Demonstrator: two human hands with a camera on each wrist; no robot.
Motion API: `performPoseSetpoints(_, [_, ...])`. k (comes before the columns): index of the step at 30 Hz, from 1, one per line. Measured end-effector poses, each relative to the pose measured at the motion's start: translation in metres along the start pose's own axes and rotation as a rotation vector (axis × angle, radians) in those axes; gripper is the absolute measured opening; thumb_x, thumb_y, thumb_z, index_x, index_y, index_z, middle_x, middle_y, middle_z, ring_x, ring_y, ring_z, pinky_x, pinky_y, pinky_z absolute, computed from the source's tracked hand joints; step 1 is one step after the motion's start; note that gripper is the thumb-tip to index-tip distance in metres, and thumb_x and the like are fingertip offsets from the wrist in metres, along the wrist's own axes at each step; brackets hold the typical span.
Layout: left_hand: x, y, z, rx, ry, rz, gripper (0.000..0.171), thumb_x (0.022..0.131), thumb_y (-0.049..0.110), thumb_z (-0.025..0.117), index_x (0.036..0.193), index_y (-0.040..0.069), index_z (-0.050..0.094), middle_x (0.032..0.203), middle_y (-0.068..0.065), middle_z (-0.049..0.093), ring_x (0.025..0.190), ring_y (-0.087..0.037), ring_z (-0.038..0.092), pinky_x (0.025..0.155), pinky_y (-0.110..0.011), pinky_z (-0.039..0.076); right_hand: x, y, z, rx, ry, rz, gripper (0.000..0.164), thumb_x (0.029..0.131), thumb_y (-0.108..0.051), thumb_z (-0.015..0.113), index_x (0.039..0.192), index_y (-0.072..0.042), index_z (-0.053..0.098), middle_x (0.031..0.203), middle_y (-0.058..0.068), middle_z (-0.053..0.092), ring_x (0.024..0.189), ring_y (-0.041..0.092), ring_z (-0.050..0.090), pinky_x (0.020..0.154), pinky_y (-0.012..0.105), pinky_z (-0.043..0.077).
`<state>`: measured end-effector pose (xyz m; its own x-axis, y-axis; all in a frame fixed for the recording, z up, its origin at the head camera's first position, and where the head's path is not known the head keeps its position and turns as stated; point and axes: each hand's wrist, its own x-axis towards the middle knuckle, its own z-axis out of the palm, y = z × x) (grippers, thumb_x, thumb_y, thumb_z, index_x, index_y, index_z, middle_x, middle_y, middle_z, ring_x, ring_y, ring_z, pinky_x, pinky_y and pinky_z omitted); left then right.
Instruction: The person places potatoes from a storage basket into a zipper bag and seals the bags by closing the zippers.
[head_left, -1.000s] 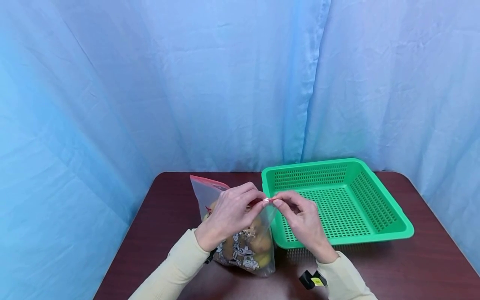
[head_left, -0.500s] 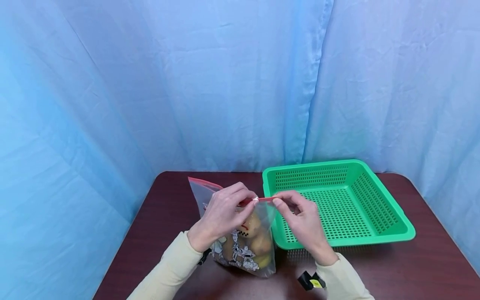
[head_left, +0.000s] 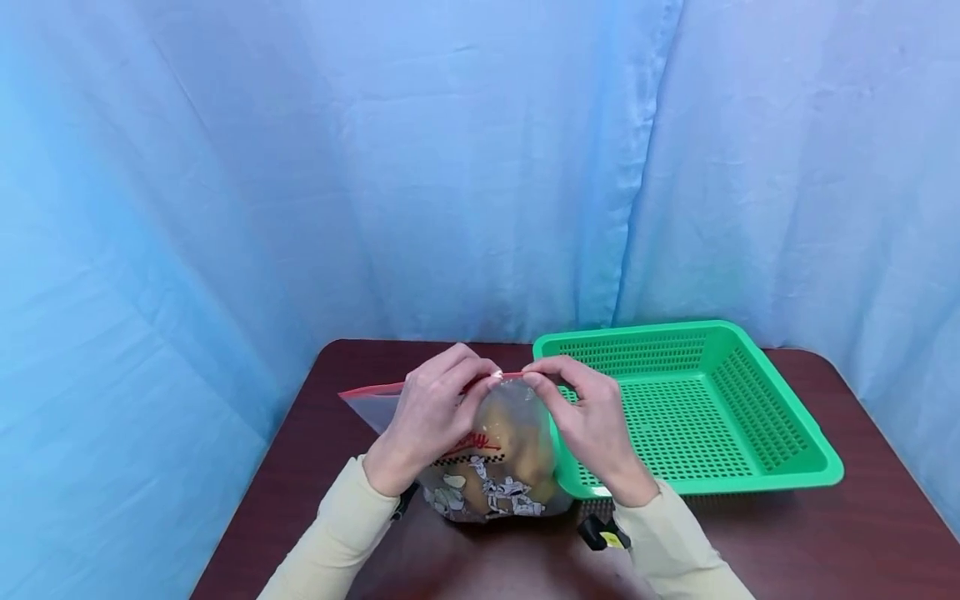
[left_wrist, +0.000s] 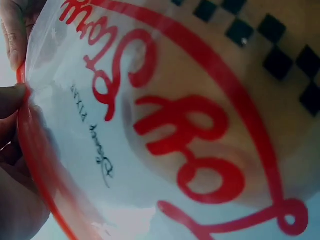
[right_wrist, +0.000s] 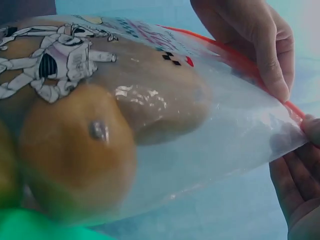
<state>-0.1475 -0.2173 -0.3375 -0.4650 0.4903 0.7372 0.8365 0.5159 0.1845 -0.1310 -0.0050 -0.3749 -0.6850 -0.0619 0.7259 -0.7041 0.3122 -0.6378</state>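
A clear zip bag [head_left: 525, 475] with a red zip edge [left_wrist: 37, 170], red lettering and cartoon figures stands on the table, left of the basket. Several round orange-brown fruits [right_wrist: 77, 155] show through its plastic. My left hand [head_left: 431, 404] pinches the red edge near its middle between thumb and fingers. At the right end of that edge, my right hand [head_left: 592, 417] pinches the bag's corner. A short stretch of red strip runs between the two hands. In the head view the left part of the edge sticks out past my left hand.
A green plastic basket [head_left: 765, 483] with slotted walls stands on the right of the dark red-brown table [head_left: 292, 492], right against the bag's side in the head view. Blue curtains [head_left: 450, 167] hang behind and at the sides.
My left hand has slid left along the red edge, away from the right hand. The bag's upper left corner has swung left and down, and both hands have shifted slightly farther back.
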Motion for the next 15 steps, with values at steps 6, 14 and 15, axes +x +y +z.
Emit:
performPoseSetpoints(6, [-0.003,0.001,0.006,0.035,-0.017,-0.022,0.005,0.093,0.012,0.079,0.096,0.011,0.075,0.089,0.003,0.065,0.077,-0.011,0.059,0.066,-0.027,0.051,-0.009,0.008,-0.001,0.039,0.002,0.051,0.017,0.092,0.002,0.075,0.102,-0.011,0.077,0.095,0.0,0.076,0.081,0.01,0.069,0.07,0.018,0.052])
performPoseSetpoints(14, [-0.005,-0.001,0.004,0.045,-0.03,-0.04,0.004,0.093,0.015,0.079,0.093,0.013,0.075,0.088,0.005,0.066,0.078,-0.011,0.06,0.067,-0.028,0.052,-0.014,0.009,-0.005,0.031,0.022,0.065,0.01,0.094,-0.003,0.074,0.1,-0.01,0.078,0.095,0.002,0.076,0.087,0.009,0.07,0.076,0.018,0.054])
performPoseSetpoints(15, [-0.006,-0.001,0.004,0.042,-0.033,-0.045,0.004,0.093,0.015,0.079,0.093,0.013,0.075,0.088,0.005,0.066,0.078,-0.01,0.059,0.067,-0.028,0.052,-0.015,0.009,-0.006,0.029,0.025,0.067,0.01,0.094,-0.002,0.074,0.1,-0.01,0.078,0.095,0.002,0.076,0.087,0.009,0.07,0.076,0.018,0.054])
